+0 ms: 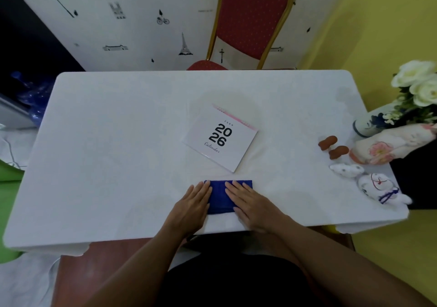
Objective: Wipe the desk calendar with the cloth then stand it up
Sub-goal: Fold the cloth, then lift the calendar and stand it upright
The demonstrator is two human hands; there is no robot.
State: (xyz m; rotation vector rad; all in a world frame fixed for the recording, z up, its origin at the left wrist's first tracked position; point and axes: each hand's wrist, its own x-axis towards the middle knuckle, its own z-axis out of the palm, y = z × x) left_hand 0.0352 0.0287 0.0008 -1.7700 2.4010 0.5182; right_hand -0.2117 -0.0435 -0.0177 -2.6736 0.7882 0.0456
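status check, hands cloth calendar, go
Left hand and right hand flat on folded blue cloth. Calendar lying flat, untouched, beyond cloth. Nothing between them.

The flat white desk calendar with a pink binding strip along its far edge [220, 138] carries the only readable print, set at a slant to the table edge. On its cover, small spaced digits "2569" stand at the top, under them the large bold black "20" over "26", and below that the word "Calendar" in thin cursive script. The black drawings on the white wall covering [132, 22] are pictures only, with no lettering that can be made out.
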